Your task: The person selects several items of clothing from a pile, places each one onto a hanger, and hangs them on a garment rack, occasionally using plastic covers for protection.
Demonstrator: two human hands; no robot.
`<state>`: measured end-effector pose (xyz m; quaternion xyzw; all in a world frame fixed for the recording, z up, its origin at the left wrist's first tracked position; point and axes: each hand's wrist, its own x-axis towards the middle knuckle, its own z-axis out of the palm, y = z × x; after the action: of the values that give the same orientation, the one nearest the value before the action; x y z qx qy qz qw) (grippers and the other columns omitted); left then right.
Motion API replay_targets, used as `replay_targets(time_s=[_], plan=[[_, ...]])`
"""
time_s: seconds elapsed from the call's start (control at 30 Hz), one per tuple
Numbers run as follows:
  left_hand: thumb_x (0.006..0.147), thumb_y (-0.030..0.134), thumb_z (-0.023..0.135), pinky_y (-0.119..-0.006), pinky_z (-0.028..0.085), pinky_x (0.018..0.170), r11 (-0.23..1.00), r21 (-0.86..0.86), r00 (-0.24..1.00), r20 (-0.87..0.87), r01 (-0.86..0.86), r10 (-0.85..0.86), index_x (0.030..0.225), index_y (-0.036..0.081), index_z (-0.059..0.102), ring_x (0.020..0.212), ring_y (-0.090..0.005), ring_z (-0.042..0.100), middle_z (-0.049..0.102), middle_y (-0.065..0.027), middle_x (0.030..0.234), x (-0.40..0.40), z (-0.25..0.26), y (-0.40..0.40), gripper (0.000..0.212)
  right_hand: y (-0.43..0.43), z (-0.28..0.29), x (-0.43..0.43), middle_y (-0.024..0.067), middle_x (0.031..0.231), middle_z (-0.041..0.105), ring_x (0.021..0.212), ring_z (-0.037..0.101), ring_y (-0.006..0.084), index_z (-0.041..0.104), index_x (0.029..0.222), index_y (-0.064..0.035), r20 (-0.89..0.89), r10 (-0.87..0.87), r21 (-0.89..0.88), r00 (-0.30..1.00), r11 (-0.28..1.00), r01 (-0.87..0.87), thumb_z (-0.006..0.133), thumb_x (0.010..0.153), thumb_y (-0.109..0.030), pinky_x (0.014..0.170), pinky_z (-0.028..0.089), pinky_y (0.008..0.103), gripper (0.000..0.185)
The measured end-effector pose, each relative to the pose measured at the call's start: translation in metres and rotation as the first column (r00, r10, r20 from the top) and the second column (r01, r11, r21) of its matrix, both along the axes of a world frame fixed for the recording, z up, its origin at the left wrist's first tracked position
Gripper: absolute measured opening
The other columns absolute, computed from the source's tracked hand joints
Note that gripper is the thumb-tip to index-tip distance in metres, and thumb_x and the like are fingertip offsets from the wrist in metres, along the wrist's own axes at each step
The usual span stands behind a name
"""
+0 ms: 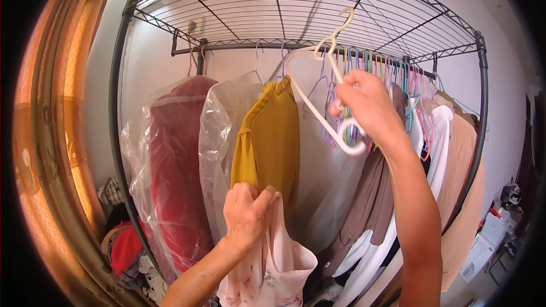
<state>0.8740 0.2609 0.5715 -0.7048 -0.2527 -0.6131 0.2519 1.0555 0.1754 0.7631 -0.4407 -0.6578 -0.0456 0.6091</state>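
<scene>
My left hand (247,215) grips the top of a pale pink garment with a floral print (273,268), which hangs down below my fist. Raised at the right, my right hand (362,102) is closed around cream plastic clothes hangers (313,108). They look like more than one, with a hook sticking up near the wire shelf and curled ends below my fingers. No garment hangs on them. Just beyond my left hand a mustard-yellow top (273,136) hangs from a purple hanger on the rail. My fingers hide part of the hangers.
A black wire garment rack (115,94) spans the view. Plastic-covered red clothing (179,170) hangs left. Many coloured hangers (352,62) crowd the rail at right, near brown, white and beige garments (456,157). An orange curtain (64,136) and piled clothes (128,247) are at the left edge.
</scene>
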Motion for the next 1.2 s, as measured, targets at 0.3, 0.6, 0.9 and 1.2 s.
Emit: replay_targets(time_s=[0.3, 0.6, 0.9, 1.2], plan=[[0.086, 0.016, 0.062, -0.029, 0.044, 0.056, 0.579, -0.508, 0.770, 0.427, 0.638, -0.473, 0.086, 0.000, 0.066, 0.057, -0.0144, 0.054, 0.057, -0.0041, 0.063, 0.006, 0.008, 0.010, 0.016, -0.110, -0.179, 0.020, 0.0088, 0.057, 0.054, 0.043, 0.048, 0.0100, 0.036, 0.104, -0.0009, -0.140, 0.125, -0.021, 0.982, 0.991, -0.129, 0.038, 0.094, -0.011, 0.042, 0.040, 0.0219, 0.014], [0.091, 0.016, 0.060, -0.019, 0.043, 0.058, -0.036, -0.541, 0.450, 0.732, 0.840, -0.512, 0.086, -0.001, 0.065, 0.064, -0.0045, 0.053, 0.061, 0.0006, 0.072, -0.004, 0.014, 0.021, 0.018, -0.166, -0.291, 0.066, 0.0054, 0.052, 0.050, 0.042, 0.051, 0.0099, 0.037, 0.109, 0.0019, 0.040, -0.073, -0.382, 0.997, 0.921, 0.083, 0.040, 0.095, -0.011, 0.042, 0.043, 0.0214, 0.019], [0.092, 0.014, 0.058, -0.020, 0.044, 0.062, 0.202, -0.521, 0.547, 0.682, 0.829, -0.486, 0.091, -0.003, 0.067, 0.065, -0.0070, 0.054, 0.061, -0.0006, 0.072, 0.000, 0.020, 0.018, 0.019, -0.176, -0.280, 0.060, 0.0068, 0.057, 0.052, 0.045, 0.053, 0.0108, 0.045, 0.106, 0.0034, 0.127, -0.097, -0.394, 0.987, 0.908, 0.140, 0.044, 0.092, -0.009, 0.043, 0.044, 0.0235, 0.019], [0.081, 0.015, 0.068, -0.032, 0.046, 0.060, 0.760, -0.360, 0.669, -0.364, 0.541, -0.648, 0.093, 0.006, 0.070, 0.065, -0.0197, 0.057, 0.056, -0.0035, 0.067, 0.010, 0.013, -0.023, 0.015, -0.153, -0.263, 0.055, 0.0143, 0.058, 0.055, 0.048, 0.056, 0.0316, 0.054, 0.104, -0.0004, 0.217, -0.137, -0.456, 0.966, 0.861, 0.225, 0.055, 0.084, -0.005, 0.049, 0.046, 0.0374, 0.020]])
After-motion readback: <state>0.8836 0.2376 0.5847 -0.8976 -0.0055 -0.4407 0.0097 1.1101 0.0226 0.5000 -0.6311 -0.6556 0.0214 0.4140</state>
